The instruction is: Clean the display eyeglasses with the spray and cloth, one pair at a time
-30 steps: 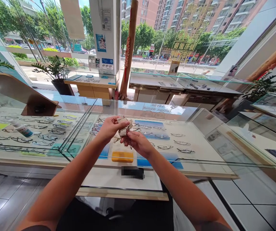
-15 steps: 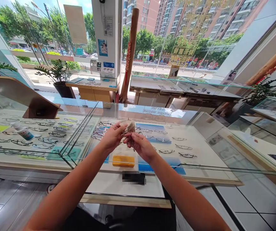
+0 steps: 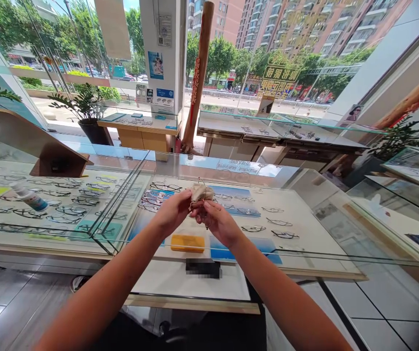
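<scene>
My left hand [image 3: 172,212] and my right hand [image 3: 217,223] meet in front of me above a glass display counter. Between them, a crumpled beige cleaning cloth [image 3: 201,193] is wrapped around part of a thin reddish-brown wire eyeglass frame [image 3: 208,222]. My left fingers pinch the cloth from the left. My right fingers grip the cloth and frame from below and the right. Most of the eyeglass frame is hidden by the cloth and my fingers.
Rows of eyeglasses [image 3: 70,204] lie inside the glass counter [image 3: 231,168], with a yellow glasses case [image 3: 187,243] and a pixelated dark object [image 3: 202,268] below my hands. A spray bottle [image 3: 28,197] lies at left. Further display counters stand behind.
Both hands have shifted slightly to the right and drawn closer together. The cloth sits more bunched on top of the eyeglass frame, and the view has tilted a little.
</scene>
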A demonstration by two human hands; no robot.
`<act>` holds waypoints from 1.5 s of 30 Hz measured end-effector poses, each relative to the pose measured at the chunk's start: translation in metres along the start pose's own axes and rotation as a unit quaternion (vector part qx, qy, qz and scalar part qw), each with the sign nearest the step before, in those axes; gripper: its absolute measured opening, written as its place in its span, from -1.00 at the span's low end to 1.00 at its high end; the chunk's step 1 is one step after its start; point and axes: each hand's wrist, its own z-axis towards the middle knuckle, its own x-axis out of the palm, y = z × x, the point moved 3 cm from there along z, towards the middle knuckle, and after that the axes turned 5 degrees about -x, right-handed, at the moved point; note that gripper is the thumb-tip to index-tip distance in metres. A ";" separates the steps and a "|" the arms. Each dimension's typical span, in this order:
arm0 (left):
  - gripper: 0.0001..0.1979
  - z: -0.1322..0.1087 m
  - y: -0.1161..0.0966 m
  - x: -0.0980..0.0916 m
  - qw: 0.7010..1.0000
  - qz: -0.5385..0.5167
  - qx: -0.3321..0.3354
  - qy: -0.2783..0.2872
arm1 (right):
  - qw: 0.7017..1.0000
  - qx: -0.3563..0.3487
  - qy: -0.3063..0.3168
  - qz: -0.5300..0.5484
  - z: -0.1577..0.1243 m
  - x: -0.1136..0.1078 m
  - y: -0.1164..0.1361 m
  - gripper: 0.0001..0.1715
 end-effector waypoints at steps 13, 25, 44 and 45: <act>-0.47 -0.003 -0.006 -0.012 0.993 0.062 0.043 -0.091 | 0.999 0.007 0.013 -0.039 -0.001 0.002 0.000 -0.47; -0.55 -0.004 0.002 -0.009 0.991 0.121 0.046 -0.028 | 0.999 0.019 0.013 -0.034 -0.001 0.001 -0.002 -0.47; -0.57 -0.013 -0.020 -0.013 0.976 0.192 0.071 -0.071 | 0.991 0.026 0.083 -0.098 -0.003 0.003 0.002 -0.52; -0.56 -0.012 -0.021 -0.015 0.974 0.198 0.077 -0.083 | 0.991 0.027 0.084 -0.098 -0.004 0.003 0.003 -0.52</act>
